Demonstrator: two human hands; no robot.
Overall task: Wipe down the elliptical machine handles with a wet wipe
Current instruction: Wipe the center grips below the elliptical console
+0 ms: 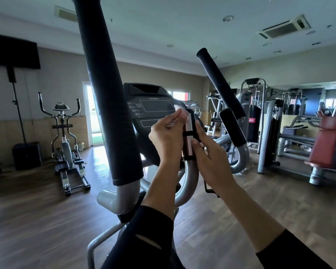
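Observation:
I stand at an elliptical machine with a dark console (153,105). A long black foam handle (109,98) rises at the left and another (219,82) at the right. Between them is a short fixed handle (188,140) with a shiny metal sensor strip and a black top. My left hand (167,136) pinches a small pale wet wipe (179,111), blurred, against the top of this short handle. My right hand (211,158) grips the same handle from the right, thumb on its front. A second short black grip (233,129) stands further right.
Another elliptical (66,144) stands at the left by a black speaker (26,155) on a stand. Weight machines (270,123) and a red padded bench (326,144) fill the right side. The floor is brown wood.

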